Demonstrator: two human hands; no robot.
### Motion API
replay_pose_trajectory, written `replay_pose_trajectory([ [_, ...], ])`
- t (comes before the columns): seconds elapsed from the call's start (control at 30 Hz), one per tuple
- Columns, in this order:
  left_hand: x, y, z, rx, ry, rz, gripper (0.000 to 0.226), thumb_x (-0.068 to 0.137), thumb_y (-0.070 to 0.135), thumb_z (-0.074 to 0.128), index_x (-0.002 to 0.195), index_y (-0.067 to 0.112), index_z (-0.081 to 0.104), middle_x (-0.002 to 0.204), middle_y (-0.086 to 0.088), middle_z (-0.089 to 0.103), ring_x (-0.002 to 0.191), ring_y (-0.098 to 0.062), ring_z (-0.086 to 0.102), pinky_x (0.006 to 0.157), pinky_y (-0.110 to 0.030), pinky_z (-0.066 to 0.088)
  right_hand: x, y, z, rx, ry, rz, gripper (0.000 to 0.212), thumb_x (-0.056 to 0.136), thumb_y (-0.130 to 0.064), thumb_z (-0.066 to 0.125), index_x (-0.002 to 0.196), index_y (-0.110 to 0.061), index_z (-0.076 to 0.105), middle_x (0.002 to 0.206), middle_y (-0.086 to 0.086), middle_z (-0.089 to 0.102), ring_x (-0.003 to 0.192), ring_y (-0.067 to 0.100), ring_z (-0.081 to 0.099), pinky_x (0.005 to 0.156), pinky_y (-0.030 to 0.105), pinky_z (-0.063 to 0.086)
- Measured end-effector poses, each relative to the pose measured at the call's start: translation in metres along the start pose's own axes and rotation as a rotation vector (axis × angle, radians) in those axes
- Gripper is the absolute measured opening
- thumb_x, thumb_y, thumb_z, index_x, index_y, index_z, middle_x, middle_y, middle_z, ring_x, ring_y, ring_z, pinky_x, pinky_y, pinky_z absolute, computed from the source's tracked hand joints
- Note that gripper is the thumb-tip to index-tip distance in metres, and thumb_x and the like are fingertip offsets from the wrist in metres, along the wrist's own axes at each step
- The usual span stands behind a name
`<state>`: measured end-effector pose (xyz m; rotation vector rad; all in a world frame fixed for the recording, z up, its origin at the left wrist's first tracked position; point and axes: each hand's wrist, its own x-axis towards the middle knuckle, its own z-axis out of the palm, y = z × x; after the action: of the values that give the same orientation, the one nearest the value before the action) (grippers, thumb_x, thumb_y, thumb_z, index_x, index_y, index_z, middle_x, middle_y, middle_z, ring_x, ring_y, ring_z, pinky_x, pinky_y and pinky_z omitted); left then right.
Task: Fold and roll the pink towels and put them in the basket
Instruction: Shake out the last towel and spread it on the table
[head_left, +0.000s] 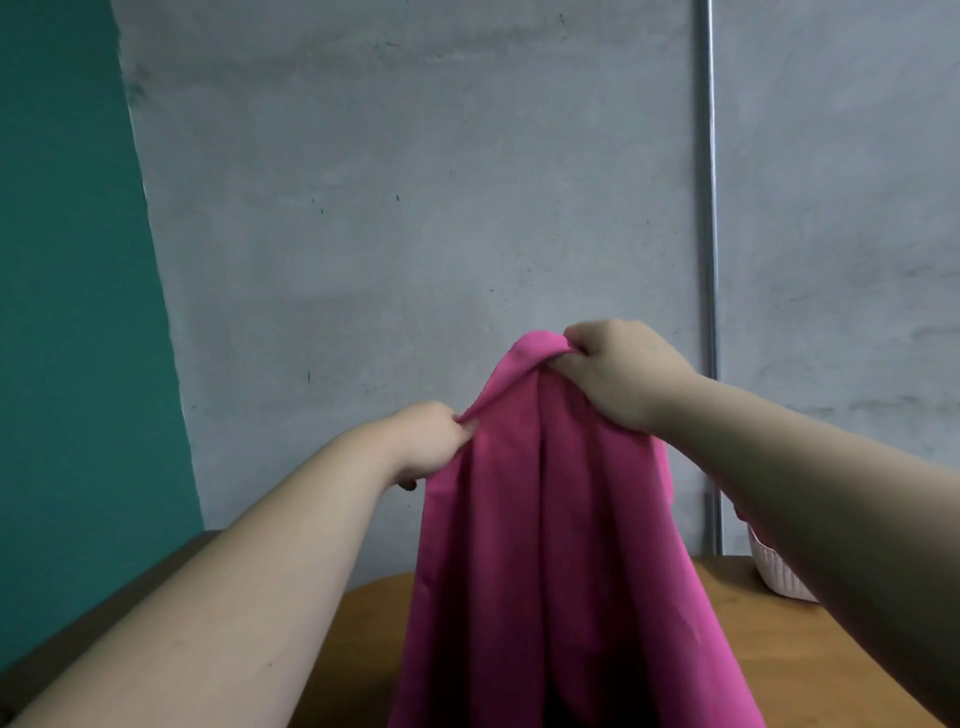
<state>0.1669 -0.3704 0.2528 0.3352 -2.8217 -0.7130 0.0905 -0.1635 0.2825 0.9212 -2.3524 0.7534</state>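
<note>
Hanging above the brown wooden table (810, 670), the pink cloth towel (545, 545) is pinched by the left hand (431, 441) and gripped by the right hand (618, 374), seemingly to find its edges for folding.

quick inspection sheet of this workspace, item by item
surface: brown wooden table.
job's things: pink towel held up, hanging in folds; pale basket at right, partly hidden by the right forearm.
clutter: nothing seen.
grippers: left hand pinches the towel's edge; right hand grips its top, higher up.
cables: nothing seen.
surroundings: grey concrete wall with a vertical metal pipe; teal wall at left.
</note>
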Motion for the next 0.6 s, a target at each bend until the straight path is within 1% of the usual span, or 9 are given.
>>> replay_pose_trajectory([
  [0.07,0.001,0.002,-0.017,0.006,0.031,-0.047,0.035,0.104,0.033,0.045,0.09,0.009,0.068,0.076,-0.008,0.066,0.073,-0.027,0.063,0.069,-0.037,0.056,0.003,0.006,0.0,-0.158,-0.119,0.051,0.04,0.098,-0.05,0.05,0.076,-0.019,0.061,0.079,0.002,0.062,0.082,0.029,0.057,0.069,0.036,0.046],
  [0.1,0.002,0.005,-0.027,-0.02,0.12,-0.011,0.028,0.101,0.023,0.048,0.084,0.01,0.066,0.074,-0.009,0.066,0.072,-0.028,0.065,0.066,-0.037,0.055,0.006,0.008,-0.002,-0.162,-0.107,0.06,0.041,0.097,-0.052,0.053,0.075,-0.019,0.062,0.077,0.001,0.062,0.08,0.028,0.057,0.067,0.035,0.044],
  [0.2,0.008,0.018,-0.048,-0.052,0.59,0.148,0.022,0.091,0.007,0.047,0.088,0.015,0.067,0.086,-0.009,0.07,0.087,-0.031,0.066,0.065,-0.032,0.044,0.012,0.001,-0.008,0.041,0.214,0.033,0.043,0.097,-0.045,0.057,0.066,-0.016,0.052,0.064,-0.001,0.054,0.072,0.03,0.051,0.061,0.035,0.034],
  [0.27,0.007,0.025,-0.05,-0.062,0.725,0.187,0.031,0.089,0.005,0.043,0.101,0.018,0.068,0.095,-0.007,0.07,0.09,-0.03,0.062,0.071,-0.032,0.043,0.014,-0.009,-0.004,0.098,0.281,0.022,0.042,0.101,-0.044,0.05,0.07,-0.015,0.053,0.072,0.007,0.061,0.076,0.034,0.053,0.064,0.035,0.033],
  [0.33,0.009,0.021,-0.048,0.074,0.657,0.157,0.025,0.091,0.008,0.042,0.096,0.016,0.065,0.094,-0.009,0.068,0.093,-0.033,0.062,0.073,-0.034,0.044,0.018,-0.011,0.004,0.034,0.178,0.036,0.044,0.103,-0.044,0.046,0.071,-0.015,0.053,0.085,0.015,0.066,0.087,0.037,0.06,0.066,0.034,0.034],
  [0.4,0.011,0.011,-0.047,0.162,0.631,0.137,0.018,0.093,0.013,0.043,0.087,0.012,0.06,0.084,-0.009,0.064,0.089,-0.036,0.061,0.068,-0.037,0.041,0.021,-0.008,0.007,0.043,0.205,0.051,0.041,0.103,-0.041,0.045,0.073,-0.015,0.052,0.084,0.014,0.062,0.092,0.038,0.061,0.066,0.036,0.034],
  [0.47,0.006,0.009,-0.05,0.152,0.625,0.185,0.025,0.097,0.026,0.049,0.08,0.011,0.06,0.074,-0.007,0.063,0.081,-0.034,0.061,0.063,-0.039,0.042,0.023,-0.005,0.006,0.081,0.252,0.059,0.039,0.105,-0.04,0.042,0.08,-0.014,0.055,0.091,0.016,0.066,0.094,0.039,0.06,0.068,0.037,0.035],
  [0.53,-0.003,0.011,-0.049,0.129,0.555,0.233,0.04,0.095,0.048,0.057,0.074,0.014,0.061,0.067,0.0,0.063,0.07,-0.024,0.062,0.059,-0.034,0.041,0.024,0.001,0.009,0.072,0.258,0.081,0.04,0.107,-0.041,0.038,0.085,-0.013,0.055,0.101,0.022,0.068,0.099,0.04,0.061,0.07,0.037,0.035],
  [0.6,-0.012,0.006,-0.044,0.159,0.355,0.242,0.042,0.084,0.061,0.068,0.072,0.02,0.063,0.065,0.007,0.065,0.063,-0.011,0.062,0.056,-0.028,0.043,0.021,0.011,0.013,0.061,0.264,0.124,0.04,0.108,-0.041,0.033,0.087,-0.013,0.054,0.107,0.025,0.067,0.102,0.042,0.061,0.071,0.036,0.034],
])
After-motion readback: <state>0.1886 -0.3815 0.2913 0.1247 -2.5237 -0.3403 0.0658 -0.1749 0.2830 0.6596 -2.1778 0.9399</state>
